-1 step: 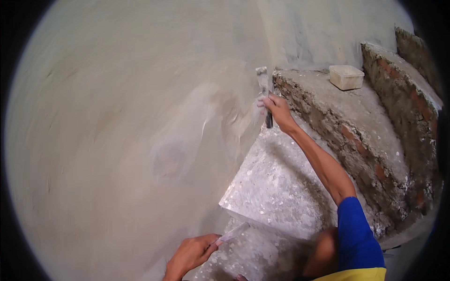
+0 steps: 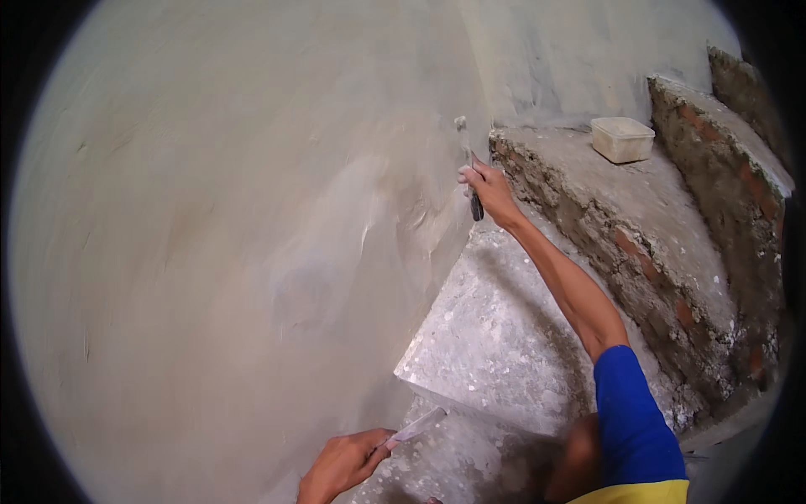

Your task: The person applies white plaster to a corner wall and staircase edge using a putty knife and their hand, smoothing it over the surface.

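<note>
My right hand (image 2: 489,190) is closed round a putty knife (image 2: 476,205) with a black handle. Its narrow, whitish blade points up and is seen nearly edge-on, close to the plastered wall (image 2: 210,210); whether it touches cannot be told. Low in the view, my left hand (image 2: 346,460) grips a flat, pale-smeared scraper (image 2: 420,424), its handle hidden in the fingers. That blade slants up to the right over a lower stair step (image 2: 437,466). Wet-looking, uneven patches and ridges mark the wall left of my right hand.
Rough stairs rise to the right, with exposed brick and mortar on their risers (image 2: 621,244). A speckled concrete step (image 2: 495,328) lies below my right forearm. On a higher step (image 2: 579,155) stands a whitish plastic tub (image 2: 622,141). A second wall (image 2: 579,59) meets the first at a corner.
My right hand has shifted slightly left, and its putty knife has turned from showing its flat face to nearly edge-on. My left hand's scraper has moved slightly, its blade now tilted narrower.
</note>
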### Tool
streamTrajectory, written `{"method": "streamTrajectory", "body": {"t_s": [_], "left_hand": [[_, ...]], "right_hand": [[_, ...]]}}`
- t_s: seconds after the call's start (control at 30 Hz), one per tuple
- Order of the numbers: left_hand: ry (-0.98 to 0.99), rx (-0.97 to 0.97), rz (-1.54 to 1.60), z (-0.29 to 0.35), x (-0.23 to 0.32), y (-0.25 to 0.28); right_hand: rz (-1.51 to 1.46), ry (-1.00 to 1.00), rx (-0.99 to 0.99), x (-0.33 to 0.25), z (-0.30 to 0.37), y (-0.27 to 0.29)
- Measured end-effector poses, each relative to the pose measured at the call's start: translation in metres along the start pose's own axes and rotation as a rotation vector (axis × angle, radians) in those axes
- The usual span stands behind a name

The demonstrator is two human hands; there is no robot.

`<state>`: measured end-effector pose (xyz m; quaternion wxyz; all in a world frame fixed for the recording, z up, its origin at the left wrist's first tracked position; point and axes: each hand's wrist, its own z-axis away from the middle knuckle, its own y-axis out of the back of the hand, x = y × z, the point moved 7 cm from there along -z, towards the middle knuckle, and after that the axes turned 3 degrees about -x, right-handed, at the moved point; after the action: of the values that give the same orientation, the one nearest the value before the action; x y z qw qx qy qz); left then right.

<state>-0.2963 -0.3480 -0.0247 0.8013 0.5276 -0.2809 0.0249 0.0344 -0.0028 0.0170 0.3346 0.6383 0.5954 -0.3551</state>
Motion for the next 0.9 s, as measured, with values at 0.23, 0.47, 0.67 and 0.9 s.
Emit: {"method": "streamTrajectory", "body": {"t_s": [0.23, 0.47, 0.67, 0.9], "left_hand": [[0.047, 0.047, 0.212, 0.002, -0.004, 0.006], [-0.018, 0.052, 0.207, 0.002, -0.005, 0.001], [0.001, 0.060, 0.154, -0.002, -0.004, 0.009], [0.048, 0.018, 0.151, -0.006, -0.022, -0.005]], "right_hand": [[0.480, 0.206, 0.149, 0.015, -0.057, -0.018], [0.669, 0.363, 0.046, 0.043, -0.045, -0.012], [0.710, 0.014, -0.143, -0.001, -0.041, 0.016], [0.914, 0.217, -0.011, -0.019, -0.093, 0.040]]}}
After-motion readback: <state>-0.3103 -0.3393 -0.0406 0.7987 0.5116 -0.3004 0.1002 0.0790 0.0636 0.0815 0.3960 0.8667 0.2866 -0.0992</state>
